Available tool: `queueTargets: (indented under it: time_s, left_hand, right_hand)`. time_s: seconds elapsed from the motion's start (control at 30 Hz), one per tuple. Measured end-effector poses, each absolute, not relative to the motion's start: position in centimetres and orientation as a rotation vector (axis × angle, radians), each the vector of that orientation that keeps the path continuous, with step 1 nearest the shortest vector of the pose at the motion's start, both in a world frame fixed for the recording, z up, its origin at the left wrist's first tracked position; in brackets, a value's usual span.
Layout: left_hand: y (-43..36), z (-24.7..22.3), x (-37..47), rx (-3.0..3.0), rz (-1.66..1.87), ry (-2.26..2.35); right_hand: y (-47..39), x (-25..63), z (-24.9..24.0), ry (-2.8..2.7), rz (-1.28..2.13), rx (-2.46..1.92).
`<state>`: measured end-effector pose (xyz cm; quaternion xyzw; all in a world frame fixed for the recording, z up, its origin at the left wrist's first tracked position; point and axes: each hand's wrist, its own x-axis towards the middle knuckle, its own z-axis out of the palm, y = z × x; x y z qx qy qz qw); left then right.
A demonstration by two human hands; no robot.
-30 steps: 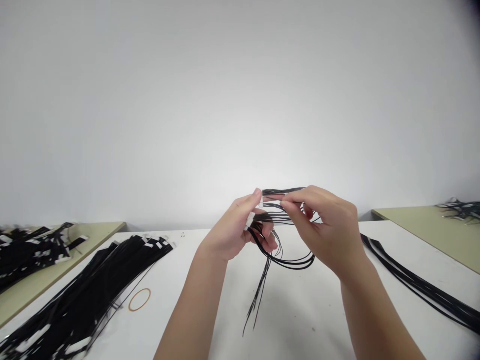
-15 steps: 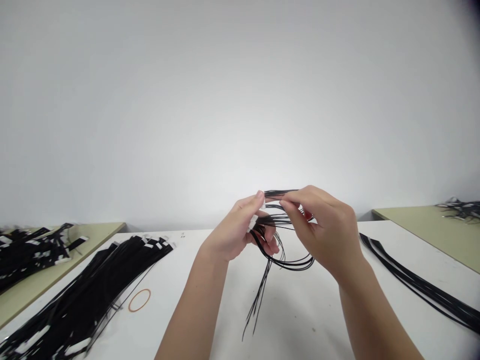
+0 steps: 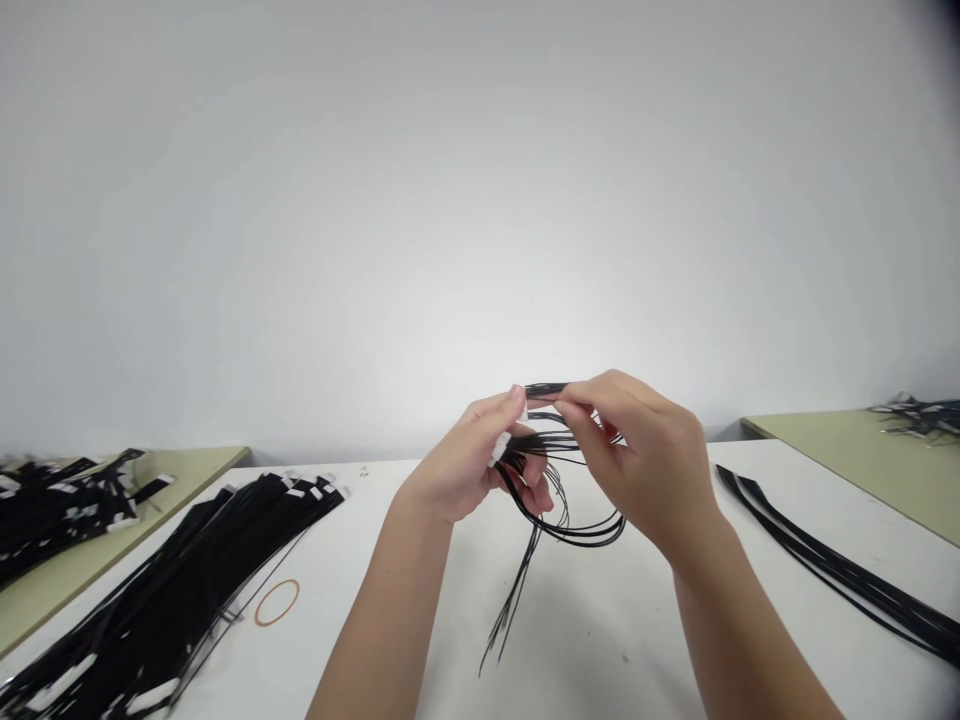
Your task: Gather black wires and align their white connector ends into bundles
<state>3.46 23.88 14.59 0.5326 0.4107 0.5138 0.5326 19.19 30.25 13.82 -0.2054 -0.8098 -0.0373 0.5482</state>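
Between my hands, above the table, is a looped black wire harness (image 3: 585,540) with white connectors (image 3: 500,447). My left hand (image 3: 480,450) is closed on it at the connector end, with thumb and index finger pinching one white connector. Wires run from there across to my right hand (image 3: 645,440). Its thumb and index finger are pinched on the upper wires, close to the left fingertips. Below the left fingers, the loop bends round and loose wire ends (image 3: 510,600) dangle toward the table. My right palm and fingers hide part of the loop.
On the white table (image 3: 360,640), a pile of black harnesses (image 3: 202,570) lies left, with an orange rubber band (image 3: 277,603) beside it. Long black wires (image 3: 832,570) lie right. More harnesses sit on the left side table (image 3: 82,500) and a wire bundle (image 3: 922,415) on the right one.
My right hand has slid slightly left along the upper wires, closer to the left fingertips. Both hands keep their hold on the harness, and the dangling ends have swung a little left.
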Motion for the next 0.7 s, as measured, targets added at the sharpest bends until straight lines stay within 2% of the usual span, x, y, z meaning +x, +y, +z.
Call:
queueTargets:
  time_s: [0.17,0.27,0.4,0.5,0.6,0.7]
  left_hand:
    - [24.0,14.7,3.7,1.180,1.259,0.965]
    - [23.8,14.8,3.7,1.129,1.308,0.938]
    - [23.5,14.9,3.6,1.053,1.409,0.856]
    - [23.4,15.0,3.4,0.987,1.495,0.777]
    - [23.5,15.0,3.2,0.935,1.547,0.719]
    - [23.7,14.7,3.1,0.942,1.572,0.679]
  right_hand:
    - [30.3,19.3,14.3,-1.938,-0.051,-0.495]
    - [30.2,19.8,14.6,-1.722,-0.059,-0.447]
    - [30.7,21.4,14.7,-1.506,0.087,-0.673]
    - [31.3,22.5,14.5,-1.805,0.365,-0.799]
    - [31.4,22.5,14.4,-2.149,0.675,-0.691]
    - [30.6,21.7,14.6,-2.240,0.775,-0.581]
